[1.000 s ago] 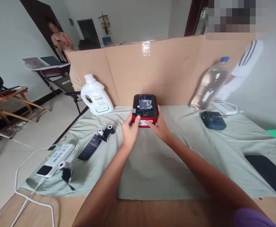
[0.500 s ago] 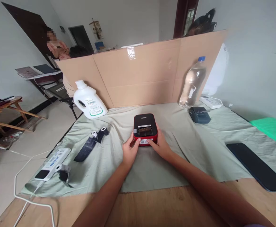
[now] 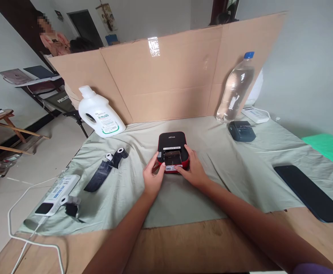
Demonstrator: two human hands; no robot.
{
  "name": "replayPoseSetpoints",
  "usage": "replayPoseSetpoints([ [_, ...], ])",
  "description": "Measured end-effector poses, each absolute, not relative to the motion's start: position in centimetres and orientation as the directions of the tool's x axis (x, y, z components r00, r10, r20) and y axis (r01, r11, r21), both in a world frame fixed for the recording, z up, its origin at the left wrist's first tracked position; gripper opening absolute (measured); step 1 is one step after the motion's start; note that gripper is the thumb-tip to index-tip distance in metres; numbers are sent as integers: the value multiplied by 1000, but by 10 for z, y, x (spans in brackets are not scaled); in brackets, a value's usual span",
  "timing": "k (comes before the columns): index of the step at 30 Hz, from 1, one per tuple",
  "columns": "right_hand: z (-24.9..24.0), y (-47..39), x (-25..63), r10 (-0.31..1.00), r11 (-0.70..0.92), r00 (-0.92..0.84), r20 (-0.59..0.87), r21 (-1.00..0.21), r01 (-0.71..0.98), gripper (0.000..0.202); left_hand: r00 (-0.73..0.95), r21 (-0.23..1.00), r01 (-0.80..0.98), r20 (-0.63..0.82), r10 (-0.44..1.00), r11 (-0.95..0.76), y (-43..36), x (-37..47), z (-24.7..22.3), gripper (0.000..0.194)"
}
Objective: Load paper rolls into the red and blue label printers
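A black and red box-shaped device [image 3: 172, 141] with a small clear window and a white label on its front edge rests on the green cloth [image 3: 180, 201]. My left hand [image 3: 153, 177] grips its left front corner, thumb on the front edge. My right hand [image 3: 194, 169] holds the right side, fingers along the side and thumb by the label. Left of them lie two small rolls [image 3: 120, 152] with dark strips, one strip [image 3: 98, 176] stretched flat. Another roll with a dark strip [image 3: 71, 205] is beside a white power strip [image 3: 58, 194].
A white jug [image 3: 100, 112] and a clear bottle [image 3: 236, 89] stand before a cardboard screen [image 3: 160, 83]. At right are a dark small device [image 3: 242, 131], a white device [image 3: 256, 115], a black phone [image 3: 311, 192] and green plastic [image 3: 330, 150]. A person [image 3: 54, 40] is behind.
The camera view has tilted down and shifted slightly. Both hands remain on the device, with my right fingers now further up its side and the clear window showing more.
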State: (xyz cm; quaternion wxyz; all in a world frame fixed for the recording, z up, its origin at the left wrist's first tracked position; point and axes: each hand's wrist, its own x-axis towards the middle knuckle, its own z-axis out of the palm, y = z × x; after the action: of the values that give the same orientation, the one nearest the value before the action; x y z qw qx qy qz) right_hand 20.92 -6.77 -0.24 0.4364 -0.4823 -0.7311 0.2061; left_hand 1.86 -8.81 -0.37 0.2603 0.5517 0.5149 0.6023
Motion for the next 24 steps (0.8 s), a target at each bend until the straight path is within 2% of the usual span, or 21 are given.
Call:
replayPoseSetpoints([
  [5, -4, -65, 210, 876, 467, -149, 458, -731, 498, 83, -182, 805, 436, 516, 837, -401, -86, 12, 0, 28],
  [9, -4, -64, 212, 869, 482, -160, 468, -729, 486, 84, -139, 793, 422, 535, 833, -439, -77, 8, -4, 21],
  [12, -3, -62, 215, 844, 523, -196, 500, -683, 509, 82, -129, 803, 392, 531, 837, -449, -69, 5, -7, 14],
  [15, 2, -59, 219, 814, 570, -244, 527, -646, 508, 74, -122, 804, 375, 537, 835, -462, -66, 4, -9, 14],
  [17, 7, -57, 222, 818, 569, -254, 516, -666, 483, 70, -107, 788, 380, 557, 823, -484, -68, 3, -9, 17],
  [21, 25, -43, 225, 858, 511, -209, 469, -740, 438, 63, -98, 744, 425, 604, 791, -515, -72, 2, -9, 23],
  [24, 44, -21, 223, 887, 451, -151, 436, -747, 489, 50, -107, 741, 428, 610, 786, -517, -72, 2, -10, 24],
])
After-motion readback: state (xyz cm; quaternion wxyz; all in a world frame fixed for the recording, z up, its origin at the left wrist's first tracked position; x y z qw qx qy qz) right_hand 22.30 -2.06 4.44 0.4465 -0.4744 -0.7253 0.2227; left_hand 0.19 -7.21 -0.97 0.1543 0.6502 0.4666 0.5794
